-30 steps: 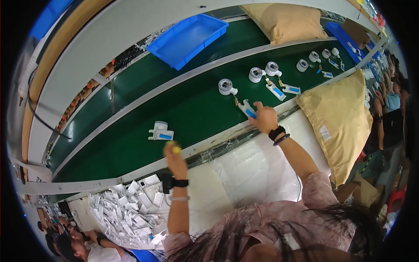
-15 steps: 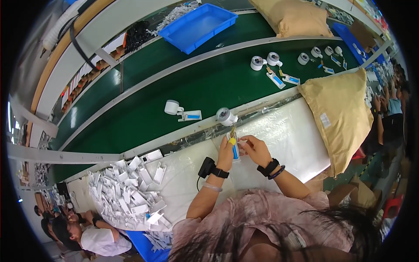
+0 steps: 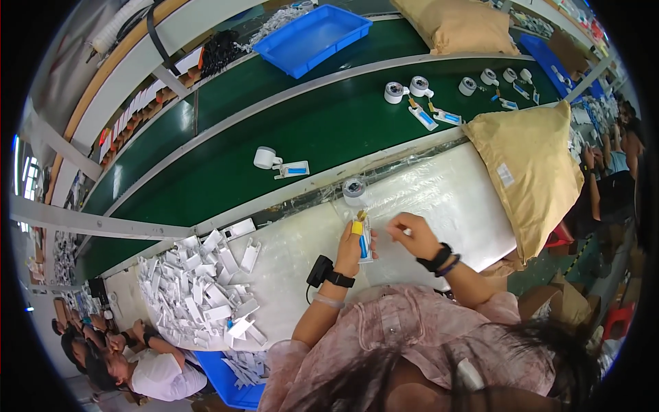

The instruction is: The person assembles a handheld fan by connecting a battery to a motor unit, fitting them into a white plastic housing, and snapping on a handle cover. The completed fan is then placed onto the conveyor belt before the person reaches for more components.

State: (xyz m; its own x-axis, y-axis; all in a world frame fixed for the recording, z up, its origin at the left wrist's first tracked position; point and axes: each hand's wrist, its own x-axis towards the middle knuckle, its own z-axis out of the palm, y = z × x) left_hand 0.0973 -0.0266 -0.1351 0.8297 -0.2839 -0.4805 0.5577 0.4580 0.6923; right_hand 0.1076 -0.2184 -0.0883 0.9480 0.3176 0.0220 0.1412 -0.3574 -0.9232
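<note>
Dressed in a short-sleeved, mottled dusty-pink fabric shirt (image 3: 371, 321), farthest back from the fingers. On 1 digit of the left hand (image 3: 349, 248), a snug bright-yellow cover (image 3: 357, 227). Behind those fingers, a narrow black wrist strap (image 3: 340, 279) with 1 boxy black module (image 3: 319, 271) and a thin dark cable (image 3: 308, 294); farther back, 1 pale translucent band (image 3: 329, 301). Behind the fingers of the right hand (image 3: 417, 235), 2 bands: a broad black strap (image 3: 435, 257), then a slim dark-purplish bracelet (image 3: 448, 266).

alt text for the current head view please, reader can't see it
A person's left hand holds a white part with a blue insert; the right hand hovers apart from it. A heap of white parts lies left on a worktable; white units sit on a green belt beyond.
</note>
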